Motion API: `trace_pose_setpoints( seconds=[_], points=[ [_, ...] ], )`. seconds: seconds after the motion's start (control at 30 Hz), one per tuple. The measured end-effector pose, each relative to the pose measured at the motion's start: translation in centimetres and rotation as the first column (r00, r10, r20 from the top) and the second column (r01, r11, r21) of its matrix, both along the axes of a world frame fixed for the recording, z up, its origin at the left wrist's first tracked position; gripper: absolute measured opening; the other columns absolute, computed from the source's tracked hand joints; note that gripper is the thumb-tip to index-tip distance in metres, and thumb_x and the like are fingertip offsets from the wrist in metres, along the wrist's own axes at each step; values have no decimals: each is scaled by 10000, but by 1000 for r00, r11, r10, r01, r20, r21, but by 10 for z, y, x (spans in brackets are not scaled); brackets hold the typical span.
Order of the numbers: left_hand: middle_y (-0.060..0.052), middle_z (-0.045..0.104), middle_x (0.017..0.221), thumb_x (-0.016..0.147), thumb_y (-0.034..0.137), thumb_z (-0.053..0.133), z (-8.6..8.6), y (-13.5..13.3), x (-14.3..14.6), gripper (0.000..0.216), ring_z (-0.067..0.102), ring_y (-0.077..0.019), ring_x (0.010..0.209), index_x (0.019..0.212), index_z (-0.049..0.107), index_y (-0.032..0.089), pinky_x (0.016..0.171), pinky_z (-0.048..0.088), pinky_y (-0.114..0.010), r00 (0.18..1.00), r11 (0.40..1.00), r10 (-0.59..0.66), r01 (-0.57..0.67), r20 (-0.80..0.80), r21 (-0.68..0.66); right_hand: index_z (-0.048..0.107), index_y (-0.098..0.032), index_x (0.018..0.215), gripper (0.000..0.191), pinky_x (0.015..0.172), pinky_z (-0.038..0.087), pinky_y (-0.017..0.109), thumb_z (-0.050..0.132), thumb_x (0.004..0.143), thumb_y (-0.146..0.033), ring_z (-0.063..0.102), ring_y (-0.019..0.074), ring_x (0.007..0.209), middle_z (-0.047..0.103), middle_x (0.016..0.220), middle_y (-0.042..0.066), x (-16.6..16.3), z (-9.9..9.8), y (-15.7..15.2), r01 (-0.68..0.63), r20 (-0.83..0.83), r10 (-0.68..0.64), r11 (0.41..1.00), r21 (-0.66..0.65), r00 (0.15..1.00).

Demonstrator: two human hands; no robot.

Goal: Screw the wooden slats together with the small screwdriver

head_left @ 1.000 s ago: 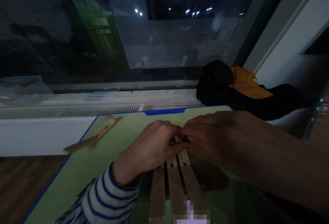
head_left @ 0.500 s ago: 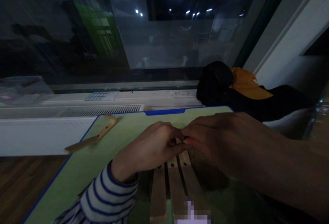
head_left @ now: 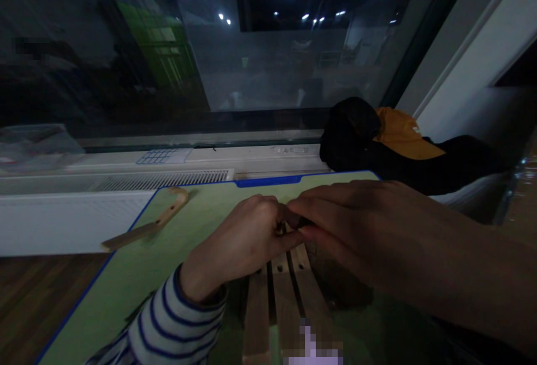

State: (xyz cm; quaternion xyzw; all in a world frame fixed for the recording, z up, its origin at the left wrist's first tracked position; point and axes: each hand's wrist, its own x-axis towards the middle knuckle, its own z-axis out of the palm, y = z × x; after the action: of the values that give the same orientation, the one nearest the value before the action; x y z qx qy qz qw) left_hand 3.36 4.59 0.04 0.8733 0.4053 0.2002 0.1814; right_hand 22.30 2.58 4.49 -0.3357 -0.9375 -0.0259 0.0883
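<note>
Both my hands meet over the far end of a set of wooden slats (head_left: 285, 303) lying on a green mat (head_left: 184, 242). My left hand (head_left: 239, 245), in a striped sleeve, curls its fingers down onto the slat ends. My right hand (head_left: 356, 231) pinches something small and dark against the left fingertips; I cannot make out what it is. The slats have small holes near their ends.
A curved wooden piece (head_left: 146, 225) with holes lies at the mat's far left corner. A black bag with an orange cap (head_left: 398, 136) sits on the white sill at right. A dark window and a vent grille (head_left: 159, 179) run behind the mat.
My hands stayed pressed together over the slat ends, with the fingers shifting only slightly. Nothing else moved.
</note>
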Motion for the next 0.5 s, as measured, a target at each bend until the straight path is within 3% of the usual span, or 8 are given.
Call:
trace_pose_setpoints(
  seconds=[0.23,0.5],
  points=[
    [22,664,651,840,303,611,0,0,-2,141,589,-138,576,784,682,195,535,380,-238,997,999,-45,46,58,-27,602,-236,960,127,716,459,301,523,872,-189,596,147,769,645,915,-20,0,4,-6,-29,19,31,995,-96,999],
    [5,684,735,876,282,560,-6,3,-5,159,630,-155,694,798,652,178,594,439,-233,991,977,-97,112,88,-181,595,-251,981,144,661,456,327,475,904,-233,596,158,730,635,898,-25,1,1,-3,1,70,3,998,-56,998]
  ],
)
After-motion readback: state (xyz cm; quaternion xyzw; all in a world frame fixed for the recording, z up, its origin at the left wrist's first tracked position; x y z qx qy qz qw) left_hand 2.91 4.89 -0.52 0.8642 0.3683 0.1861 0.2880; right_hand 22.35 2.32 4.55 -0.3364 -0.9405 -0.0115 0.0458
